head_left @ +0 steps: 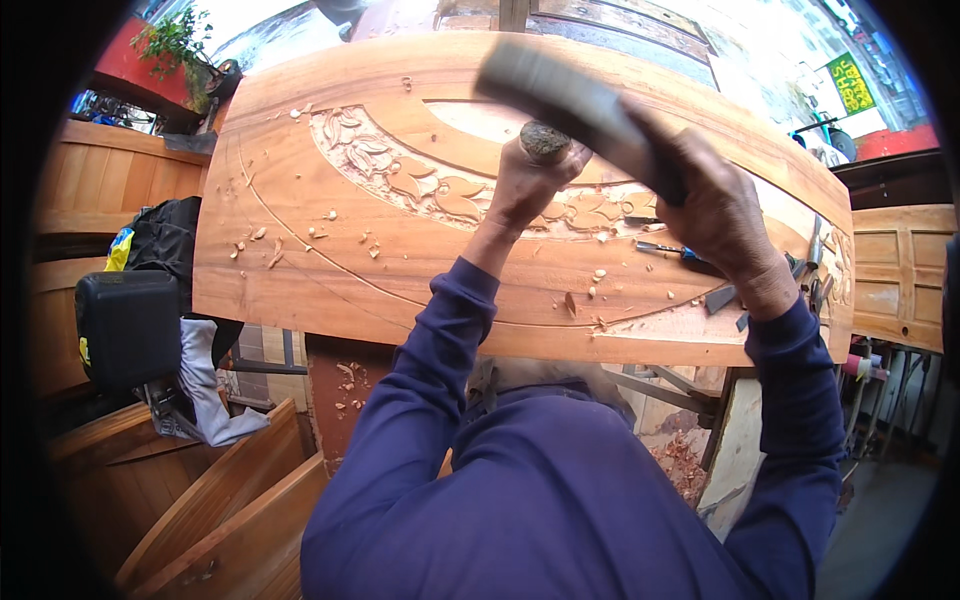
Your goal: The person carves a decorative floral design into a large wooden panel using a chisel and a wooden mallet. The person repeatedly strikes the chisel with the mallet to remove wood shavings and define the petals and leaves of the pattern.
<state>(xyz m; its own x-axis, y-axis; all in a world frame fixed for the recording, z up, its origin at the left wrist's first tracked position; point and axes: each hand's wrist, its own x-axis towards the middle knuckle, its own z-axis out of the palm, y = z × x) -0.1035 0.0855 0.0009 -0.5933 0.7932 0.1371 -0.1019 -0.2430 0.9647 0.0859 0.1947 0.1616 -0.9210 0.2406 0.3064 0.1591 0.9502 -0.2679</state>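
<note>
A large wooden panel (290, 285) fills the middle, carved with a curved band of leaves and scrolls (415, 180) and strewn with shavings. My left hand (525, 185) is closed round an upright chisel (545, 140) over the carving; its round handle top shows, its blade is hidden. My right hand (720, 210) grips a dark wooden mallet (550, 95), raised above and beside the chisel top, its head slightly blurred. Several more chisels (660, 247) lie on the panel under and right of my right hand.
Left are a black case (128, 325), a black bag (165, 235), a white cloth (210, 385) and stacked wooden pieces (215, 510). A plant (175, 50) stands back left. More panelled doors (890, 275) and metal clamps (875, 400) are at right. A green sign (850, 85) is back right.
</note>
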